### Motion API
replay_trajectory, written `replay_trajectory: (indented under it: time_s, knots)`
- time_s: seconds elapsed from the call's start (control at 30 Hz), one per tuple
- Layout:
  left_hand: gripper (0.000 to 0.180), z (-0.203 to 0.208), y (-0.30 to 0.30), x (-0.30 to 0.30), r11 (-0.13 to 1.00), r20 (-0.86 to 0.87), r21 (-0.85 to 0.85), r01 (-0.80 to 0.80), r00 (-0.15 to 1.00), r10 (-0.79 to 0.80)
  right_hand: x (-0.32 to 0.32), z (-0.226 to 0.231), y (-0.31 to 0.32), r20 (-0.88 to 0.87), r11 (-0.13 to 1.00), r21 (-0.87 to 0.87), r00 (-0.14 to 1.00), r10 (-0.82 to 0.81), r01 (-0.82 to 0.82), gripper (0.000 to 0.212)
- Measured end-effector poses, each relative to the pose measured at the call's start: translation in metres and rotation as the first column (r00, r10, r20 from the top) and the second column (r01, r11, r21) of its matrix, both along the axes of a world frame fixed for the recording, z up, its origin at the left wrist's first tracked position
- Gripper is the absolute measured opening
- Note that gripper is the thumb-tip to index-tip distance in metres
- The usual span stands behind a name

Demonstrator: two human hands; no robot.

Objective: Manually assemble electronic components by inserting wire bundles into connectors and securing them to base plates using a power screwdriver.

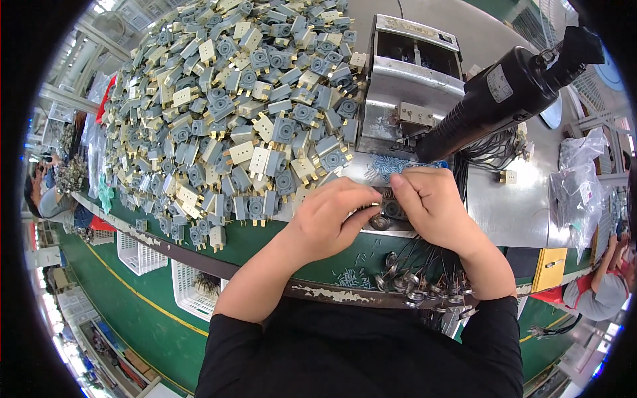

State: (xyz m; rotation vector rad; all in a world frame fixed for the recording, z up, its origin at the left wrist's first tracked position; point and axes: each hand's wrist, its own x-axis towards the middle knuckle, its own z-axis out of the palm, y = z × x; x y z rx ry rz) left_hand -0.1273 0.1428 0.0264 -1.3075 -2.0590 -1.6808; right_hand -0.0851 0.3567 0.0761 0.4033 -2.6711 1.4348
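Far L: a person at the worktop's far end, partly cut off by the rim. Next, 2 white plastic crates stand below the worktop edge, on the green floor w/ a yellow line.

Big heap of grey & cream blocks w/ brass prongs fills the L side of the worktop, R up to a metal box.

L hand is just R of the heap's near end: thumb & forefinger pinched on a small brassy bit, mostly hidden by the fingers. Below it, loose screws lie on the green strip nr the edge. Round metal piece sits just under the fingertips.

Beyond the hands: bluish screws in a patch, then the metal box, open-topped. Nr edge: bunch of round metal parts w/ wires.

R hand is beside L, fingers curled, thumb toward L; can't tell if its grip is on anything. Black power tool leans behind it, tip down-L. Then dark cables, yellow pad, clear plastic bag. Far R: co-worker, grey sleeve.
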Motion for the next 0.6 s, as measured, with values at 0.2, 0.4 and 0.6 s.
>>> replay_trajectory:
  time_s: [0.2, 0.4, 0.6]
  knots:
    - [0.042, 0.013, 0.005, -0.002, 0.982, -0.388, -0.115, -0.148, 0.917, 0.093, 0.001, 0.003, -0.001, 0.196, 0.996, -0.093, 0.98, 0.028, -0.01, 0.038]
    - [0.033, 0.008, 0.007, 0.013, 0.994, -0.079, -0.083, -0.067, 0.995, 0.06, 0.006, 0.002, 0.0, 0.214, 0.988, -0.154, 0.975, 0.059, -0.026, 0.037]
    - [0.018, 0.005, 0.011, 0.021, 0.99, 0.474, 0.103, -0.094, 0.88, 0.034, 0.006, 0.011, -0.003, -0.126, 0.999, -0.035, 0.992, -0.03, 0.026, 0.012]
